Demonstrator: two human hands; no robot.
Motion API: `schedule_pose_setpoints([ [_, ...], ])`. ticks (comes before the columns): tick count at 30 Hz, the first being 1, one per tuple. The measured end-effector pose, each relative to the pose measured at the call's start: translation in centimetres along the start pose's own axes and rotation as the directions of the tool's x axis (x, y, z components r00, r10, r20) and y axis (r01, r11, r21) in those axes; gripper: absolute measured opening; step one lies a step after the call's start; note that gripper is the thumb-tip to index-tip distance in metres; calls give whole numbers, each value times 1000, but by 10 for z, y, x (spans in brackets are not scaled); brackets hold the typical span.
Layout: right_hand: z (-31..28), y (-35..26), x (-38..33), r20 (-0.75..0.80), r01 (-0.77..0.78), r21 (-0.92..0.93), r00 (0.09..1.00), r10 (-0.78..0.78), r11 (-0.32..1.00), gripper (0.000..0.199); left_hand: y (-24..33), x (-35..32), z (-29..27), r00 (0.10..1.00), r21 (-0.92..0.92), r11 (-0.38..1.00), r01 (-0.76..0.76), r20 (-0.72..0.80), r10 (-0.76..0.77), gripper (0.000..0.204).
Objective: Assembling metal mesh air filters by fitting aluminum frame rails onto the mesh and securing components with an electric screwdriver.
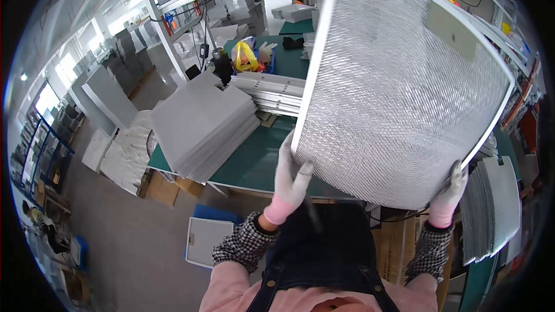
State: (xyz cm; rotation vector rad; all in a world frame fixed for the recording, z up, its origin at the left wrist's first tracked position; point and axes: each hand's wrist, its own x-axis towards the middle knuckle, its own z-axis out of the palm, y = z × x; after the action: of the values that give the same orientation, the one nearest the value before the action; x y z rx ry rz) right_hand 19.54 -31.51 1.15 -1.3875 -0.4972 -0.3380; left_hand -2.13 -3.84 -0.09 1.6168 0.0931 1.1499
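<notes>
Large square mesh filter panel [399,86], pale frame, held up off the green counter [254,159] and filling the view from 12 to 4 o'clock. Tilted: its face is turned toward the person, top edge leaning away, one corner lowest at about 5 o'clock. No clear long axis, the sides look near equal; the left frame edge runs from 12 down to 7 o'clock.

Left hand [291,182], white glove with pink cuff, closed on the lower left frame edge, fingers wrapped over the rim. Right hand [452,188], same glove, clasped on the lower right edge. Grip at two opposite edges likely keeps the wide, floppy mesh from twisting and leaves the face unobstructed.

Stack of grey flat sheets [202,124] on the counter at 9 o'clock. More mesh panels [491,214] stand on edge at 4 o'clock, just beside the right hand.
</notes>
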Motion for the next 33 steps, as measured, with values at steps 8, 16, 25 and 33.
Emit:
schedule_pose_setpoints([
  [8,20,-68,110,705,-48,-393,625,334,918,44,-72,-144,7,408,103,750,653,787,-463,72],
  [16,112,5,76,867,113,-498,42,497,860,51,34,0,-68,383,618,716,-325,778,-498,34],
  [25,183,-21,74,910,305,-254,-247,334,918,37,31,88,-90,741,672,484,-560,668,-71,17],
  [33,190,-37,48,925,404,-302,-96,368,863,28,9,87,-74,737,619,557,-554,676,-17,17],
])
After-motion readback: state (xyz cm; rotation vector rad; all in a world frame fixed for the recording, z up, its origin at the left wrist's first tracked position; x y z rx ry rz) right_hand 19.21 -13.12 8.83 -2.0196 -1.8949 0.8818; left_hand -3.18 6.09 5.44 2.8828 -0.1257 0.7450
